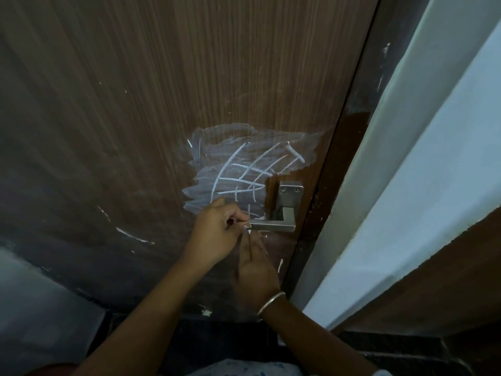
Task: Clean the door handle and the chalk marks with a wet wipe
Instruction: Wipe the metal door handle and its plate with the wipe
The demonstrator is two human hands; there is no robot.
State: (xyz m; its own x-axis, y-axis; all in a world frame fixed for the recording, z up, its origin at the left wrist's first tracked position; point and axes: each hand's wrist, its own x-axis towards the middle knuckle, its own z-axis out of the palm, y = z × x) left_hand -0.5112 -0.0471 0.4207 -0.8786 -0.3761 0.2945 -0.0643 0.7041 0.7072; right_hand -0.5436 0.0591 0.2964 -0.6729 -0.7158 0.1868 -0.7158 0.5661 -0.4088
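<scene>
A steel lever door handle (273, 226) sits on its plate near the right edge of a brown wooden door (162, 104). White chalk marks (244, 169), a smeared patch with crossed lines, spread up and left of the handle. My left hand (217, 234) has its fingers curled and pinches the free left end of the lever. My right hand (254, 267) is just below the lever, fingers straight and pointing up at its underside, a bangle on the wrist. A tiny white scrap (249, 233) shows at those fingertips; whether it is the wet wipe is unclear.
Thin chalk streaks (132, 236) mark the door lower left, and a short one (280, 265) lies near the door's edge. The dark door frame (339, 164) and a white wall (433, 158) stand to the right. Dark floor lies below.
</scene>
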